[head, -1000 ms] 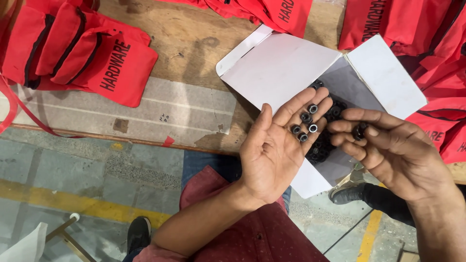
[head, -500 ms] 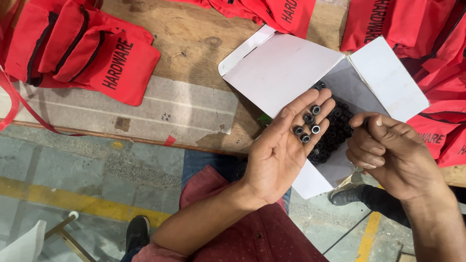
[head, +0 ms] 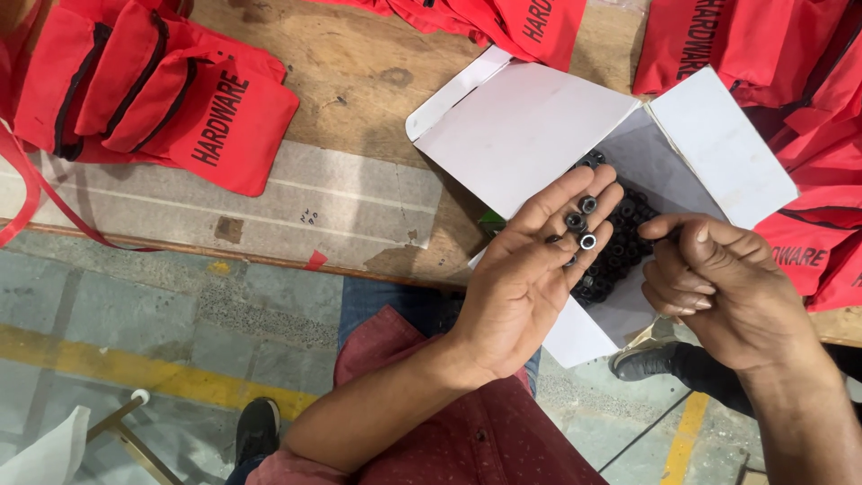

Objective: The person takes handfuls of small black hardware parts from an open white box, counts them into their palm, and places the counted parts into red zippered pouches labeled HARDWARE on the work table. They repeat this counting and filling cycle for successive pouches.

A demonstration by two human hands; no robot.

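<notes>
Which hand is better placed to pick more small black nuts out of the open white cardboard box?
Probably the right hand: it hovers free beside the small black nuts in the open white cardboard box. The left hand lies palm up, already carrying a few nuts on its fingers.

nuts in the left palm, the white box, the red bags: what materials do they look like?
Nuts on the left hand: likely steel with a dark, black-oxide-like finish; small rings with a slight glint on the rims.
White box: thin paperboard, matte; creased fold-out flaps.
Red bags: woven synthetic fabric, perhaps nylon; soft folds, black zip edging and a faint sheen.
</notes>
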